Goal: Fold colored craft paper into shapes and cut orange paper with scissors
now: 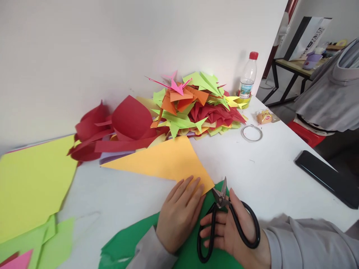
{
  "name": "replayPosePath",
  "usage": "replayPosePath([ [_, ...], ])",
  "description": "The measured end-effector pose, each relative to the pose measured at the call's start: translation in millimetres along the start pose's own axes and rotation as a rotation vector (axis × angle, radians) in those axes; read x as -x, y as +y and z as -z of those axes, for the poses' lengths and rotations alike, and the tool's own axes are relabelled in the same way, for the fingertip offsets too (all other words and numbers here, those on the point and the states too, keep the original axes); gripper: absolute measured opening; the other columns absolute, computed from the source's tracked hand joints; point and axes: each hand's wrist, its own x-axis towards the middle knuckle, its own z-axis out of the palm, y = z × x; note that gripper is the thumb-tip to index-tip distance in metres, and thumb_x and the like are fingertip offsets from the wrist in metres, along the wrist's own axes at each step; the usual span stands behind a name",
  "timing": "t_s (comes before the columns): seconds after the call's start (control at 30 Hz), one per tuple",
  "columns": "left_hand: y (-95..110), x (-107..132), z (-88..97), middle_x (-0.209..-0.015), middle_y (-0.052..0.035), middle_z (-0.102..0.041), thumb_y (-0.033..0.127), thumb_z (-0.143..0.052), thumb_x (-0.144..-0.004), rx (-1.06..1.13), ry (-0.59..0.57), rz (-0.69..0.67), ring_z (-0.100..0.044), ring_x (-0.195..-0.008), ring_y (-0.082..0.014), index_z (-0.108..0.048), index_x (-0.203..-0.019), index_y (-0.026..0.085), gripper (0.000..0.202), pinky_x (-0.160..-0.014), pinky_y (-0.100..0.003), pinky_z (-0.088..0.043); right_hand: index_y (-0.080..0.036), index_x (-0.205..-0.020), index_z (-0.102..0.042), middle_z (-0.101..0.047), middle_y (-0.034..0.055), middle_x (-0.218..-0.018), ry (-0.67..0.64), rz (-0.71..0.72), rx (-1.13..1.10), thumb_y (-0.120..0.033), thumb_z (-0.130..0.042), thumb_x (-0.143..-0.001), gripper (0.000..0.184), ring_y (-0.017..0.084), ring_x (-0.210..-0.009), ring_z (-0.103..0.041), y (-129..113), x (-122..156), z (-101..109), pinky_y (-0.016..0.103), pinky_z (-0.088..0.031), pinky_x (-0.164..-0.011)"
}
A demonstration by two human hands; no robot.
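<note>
Starting at the left, a large lime-yellow paper sheet (36, 179) lies on the white worktop (117, 196), with light green paper pieces (57, 239) near its lower edge, and both seem best left outside the cutting area. Next come curled dark red paper scraps (131, 117) by the wall; swinging the work away from them should prevent snagging. The golden-orange, long-pointed paper sheet (157, 158) stretches from just in front of those scraps to the scissors, its near corner overlapping a dark green sheet (126, 235). The left hand (179, 220) lies palm down, its grip loose and nearly flat, with fingertips on the orange paper; firm, even pressure close to the cut, but clear of the blades, would steady it. Beyond it, against the wall, a heap of folded multicoloured paper shapes (196, 112) touches or nearly touches the sheet's upper corner, so sliding the paper nearer would give more room. The black-handled metal scissors (220, 201) stand with blades parted at that near corner; whether paper lies between them is hard to tell. The right hand (228, 237) has its grip closed around the looped handles. Short, level snips, with the dark green sheet kept out from between the blades, should give a clean edge.
</note>
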Motion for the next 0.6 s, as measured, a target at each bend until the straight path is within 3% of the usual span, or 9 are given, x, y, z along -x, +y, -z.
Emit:
replayPosePath([
  [0.3, 5, -21, -0.6, -0.107, -0.0201, -0.071, 0.014, -0.052, -0.090, -0.164, -0.018, -0.136, -0.066, -0.103, -0.0336, -0.064, -0.104, 0.002, 0.022, -0.082, -0.044, -0.056, -0.008, -0.081, -0.067, -0.065, 0.0122, -0.082, -0.125, 0.195, 0.109, -0.084, -0.048, -0.070, 0.079, 0.018, -0.072, -0.061, -5, -9, 7, 0.032, -0.047, -0.070],
  [0.43, 7, -32, -6.4, -0.099, -0.0183, -0.073, 0.016, -0.048, -0.092, -0.253, 0.002, -0.161, -0.069, -0.092, -0.0311, -0.066, -0.100, 0.003, 0.023, -0.072, -0.040, -0.056, -0.010, -0.084, -0.066, -0.065, 0.0095, -0.085, -0.132, 0.250, 0.086, -0.081, -0.053, -0.069, 0.074, 0.018, -0.070, -0.061, -8, -8, 5, 0.031, -0.046, -0.068],
  [0.6, 16, -40, -3.0, -0.104, -0.0192, -0.072, 0.011, -0.043, -0.090, -0.266, -0.015, -0.209, -0.069, -0.094, -0.0327, -0.066, -0.104, 0.003, 0.027, -0.071, -0.039, -0.054, -0.013, -0.080, -0.063, -0.063, 0.0069, -0.075, -0.117, 0.254, 0.077, -0.081, -0.050, -0.071, 0.070, 0.017, -0.066, -0.060, -9, -10, 5, 0.032, -0.047, -0.065],
])
